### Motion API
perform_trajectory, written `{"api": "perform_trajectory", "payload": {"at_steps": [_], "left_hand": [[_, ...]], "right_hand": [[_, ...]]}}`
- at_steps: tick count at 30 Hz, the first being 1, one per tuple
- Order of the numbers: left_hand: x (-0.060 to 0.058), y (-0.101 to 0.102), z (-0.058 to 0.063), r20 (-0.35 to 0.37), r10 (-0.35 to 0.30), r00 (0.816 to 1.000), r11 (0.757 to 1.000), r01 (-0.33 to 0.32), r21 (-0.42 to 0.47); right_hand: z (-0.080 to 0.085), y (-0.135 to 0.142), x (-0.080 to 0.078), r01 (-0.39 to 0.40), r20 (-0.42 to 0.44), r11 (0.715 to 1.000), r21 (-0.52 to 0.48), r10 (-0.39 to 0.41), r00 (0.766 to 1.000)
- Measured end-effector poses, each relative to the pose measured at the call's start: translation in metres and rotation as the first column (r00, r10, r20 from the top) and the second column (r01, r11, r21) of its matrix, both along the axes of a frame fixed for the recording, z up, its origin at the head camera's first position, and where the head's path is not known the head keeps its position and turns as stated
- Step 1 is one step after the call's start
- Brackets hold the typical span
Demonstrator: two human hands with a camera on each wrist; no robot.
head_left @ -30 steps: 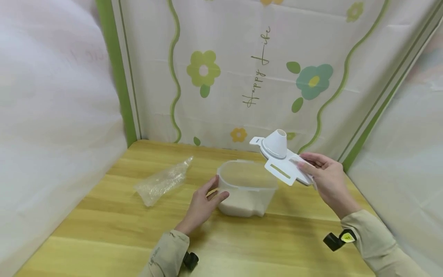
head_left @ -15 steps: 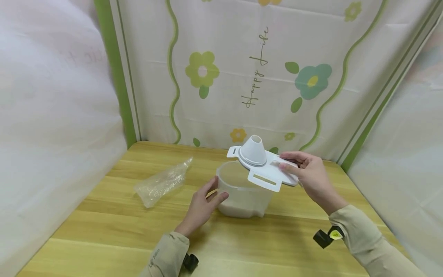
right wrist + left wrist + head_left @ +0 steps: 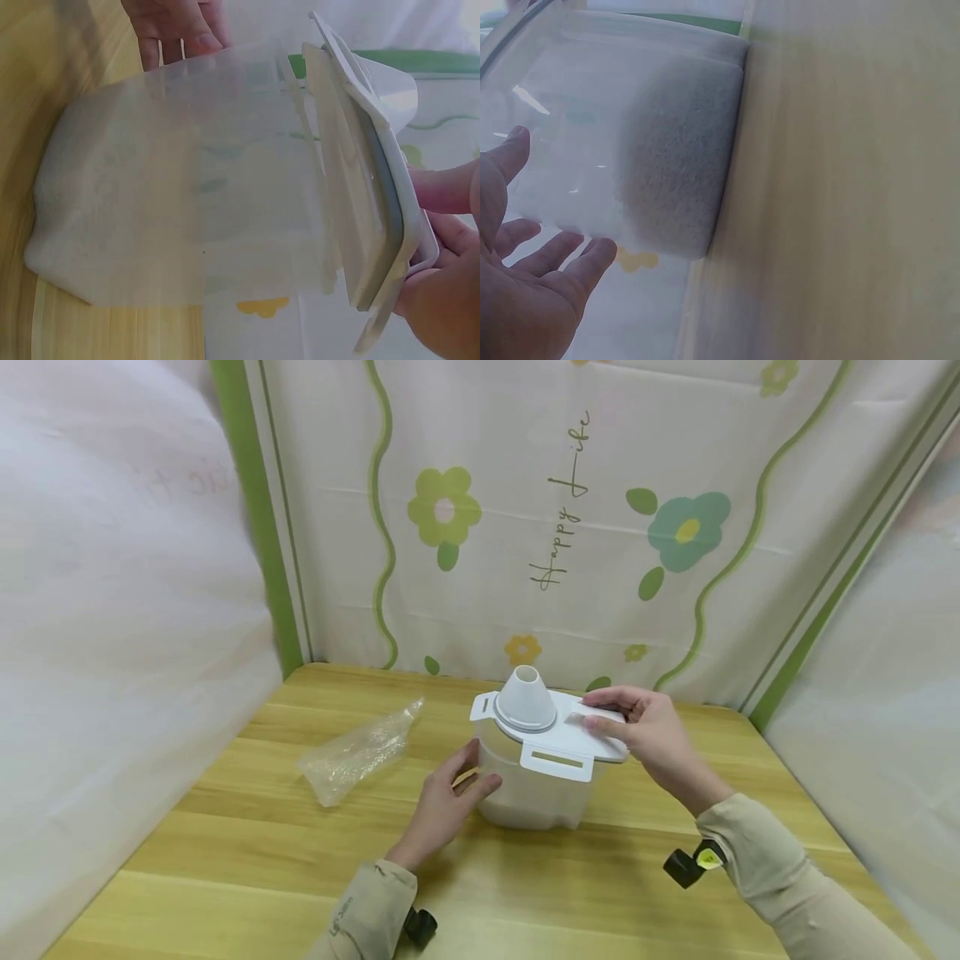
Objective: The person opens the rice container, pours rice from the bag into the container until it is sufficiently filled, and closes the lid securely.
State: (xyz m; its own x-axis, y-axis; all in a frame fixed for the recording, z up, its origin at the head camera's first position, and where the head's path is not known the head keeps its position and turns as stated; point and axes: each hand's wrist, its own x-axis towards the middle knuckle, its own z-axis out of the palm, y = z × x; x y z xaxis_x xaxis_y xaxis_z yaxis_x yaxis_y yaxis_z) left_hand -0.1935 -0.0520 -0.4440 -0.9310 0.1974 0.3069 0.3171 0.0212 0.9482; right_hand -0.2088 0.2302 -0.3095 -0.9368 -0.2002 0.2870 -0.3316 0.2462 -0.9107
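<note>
Two hands show in the head view: left hand (image 3: 445, 799), fingers apart, beside the tub (image 3: 528, 799); right hand (image 3: 654, 737) pinches the lid (image 3: 573, 739) atop it. Left wrist: grain (image 3: 686, 161) already inside. Right wrist: lid unseated; closing seems undone.

The right hand (image 3: 654, 737) pinches a white lid (image 3: 572, 737) over a container (image 3: 534, 797) the left hand (image 3: 441, 806) apparently touches.
</note>
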Motion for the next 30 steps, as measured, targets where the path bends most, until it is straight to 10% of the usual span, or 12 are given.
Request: {"api": "perform_trajectory", "payload": {"at_steps": [30], "left_hand": [[0.004,0.002,0.002,0.055,0.024,0.998,1.0,-0.024,0.008]], "right_hand": [[-0.006,-0.016,-0.009,-0.037,0.007,0.994,0.106,0.036,0.999]]}}
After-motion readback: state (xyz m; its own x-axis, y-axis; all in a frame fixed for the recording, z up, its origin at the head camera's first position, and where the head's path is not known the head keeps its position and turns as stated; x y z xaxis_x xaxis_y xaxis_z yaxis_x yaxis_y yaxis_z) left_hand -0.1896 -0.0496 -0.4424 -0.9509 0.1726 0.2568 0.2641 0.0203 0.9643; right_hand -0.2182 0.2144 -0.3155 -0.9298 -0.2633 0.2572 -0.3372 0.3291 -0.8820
